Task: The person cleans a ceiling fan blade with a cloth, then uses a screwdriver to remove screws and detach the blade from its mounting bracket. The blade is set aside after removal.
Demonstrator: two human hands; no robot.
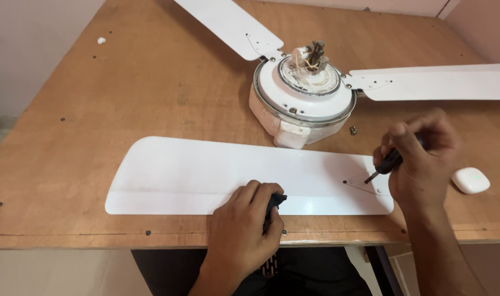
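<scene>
A loose white fan blade [206, 175] lies flat along the near edge of the wooden table [151, 82]. My left hand [244, 225] rests on the blade's near edge, closed around a dark cloth [274, 201]. My right hand [420, 159] grips a black screwdriver [386, 164] whose tip touches the blade's right end near its small holes. Behind the blade sits the white fan motor housing [305, 101] with wires at its top, and two blades attached: one [228, 24] points to the far left, the other [442, 82] to the right.
A small brass screw [353, 130] lies between the motor and the loose blade. A small white rounded case [470, 180] sits on the table right of my right hand. A white crumb [101, 40] lies at far left. Walls border the table.
</scene>
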